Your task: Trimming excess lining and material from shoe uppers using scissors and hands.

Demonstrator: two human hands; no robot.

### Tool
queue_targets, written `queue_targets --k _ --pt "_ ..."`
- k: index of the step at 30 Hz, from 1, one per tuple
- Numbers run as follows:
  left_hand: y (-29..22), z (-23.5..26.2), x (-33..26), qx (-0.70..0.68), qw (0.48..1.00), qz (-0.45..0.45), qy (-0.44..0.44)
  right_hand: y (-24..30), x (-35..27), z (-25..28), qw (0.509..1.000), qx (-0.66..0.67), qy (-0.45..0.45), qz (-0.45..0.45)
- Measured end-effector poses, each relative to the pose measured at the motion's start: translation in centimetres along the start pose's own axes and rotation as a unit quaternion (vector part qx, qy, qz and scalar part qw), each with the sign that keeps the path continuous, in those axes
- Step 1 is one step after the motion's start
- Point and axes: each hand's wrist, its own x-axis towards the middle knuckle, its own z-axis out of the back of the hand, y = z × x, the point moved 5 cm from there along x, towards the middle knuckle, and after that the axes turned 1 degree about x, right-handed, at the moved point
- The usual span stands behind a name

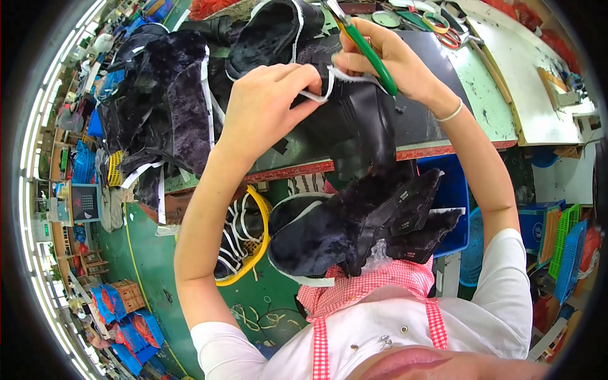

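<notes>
My left hand [269,107] is closed in a pinch on a narrow white strip [329,85] above the bench. Wrapped round a green-handled tool [372,56] with a metal head, my right hand [396,63] is just across from it; the tool's jaws are cut off at the upper edge. The strip runs between the hands, and its far end lies by my right fingers. Below them a black leather piece [370,123] hangs over the bench's front edge. Black fur-lined boot uppers [316,237] with white edging rest on my lap.
More fur-lined pieces [183,95] are heaped at the bench's left. Scissors [448,39] and tape rolls lie at the far right of the dark bench top [437,120]. A yellow-rimmed basket [263,250] and a blue bin [461,218] stand below the bench.
</notes>
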Motion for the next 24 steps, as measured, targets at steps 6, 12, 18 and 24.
queue_targets --k 6,12,18,24 --pt "0.3 -0.2 -0.9 -0.003 0.998 -0.023 -0.063 0.8 -1.3 -1.4 0.976 -0.208 0.06 -0.031" --pt "0.4 -0.7 -0.8 -0.013 0.996 -0.029 -0.084 0.9 -2.3 -0.9 0.979 -0.203 0.038 0.003" --pt "0.7 -2.0 -1.1 -0.053 0.996 -0.019 -0.063 1.0 -2.9 -1.7 0.956 -0.273 0.1 -0.029" --pt "0.6 -2.0 -0.4 0.044 0.987 -0.006 -0.154 1.2 -4.3 -2.1 0.975 -0.217 -0.011 0.047"
